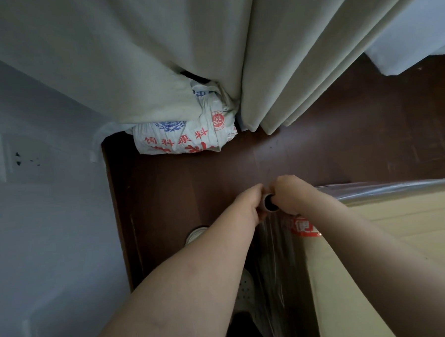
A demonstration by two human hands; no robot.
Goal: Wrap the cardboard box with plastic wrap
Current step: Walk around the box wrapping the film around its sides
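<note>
Glossy clear plastic wrap point(275, 263) over matt cardboard box point(388, 250); perhaps wooden floor point(191, 175).

bare forearms point(196, 285), white perforated shoes point(244, 287) on feet.

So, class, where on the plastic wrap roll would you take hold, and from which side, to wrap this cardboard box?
Grip the plastic wrap roll by its bare core end, coming in from either side. It stands roughly upright at the cardboard box corner, open end up, so fingers curl round the tube above the film, as the left hand and right hand do.
</note>
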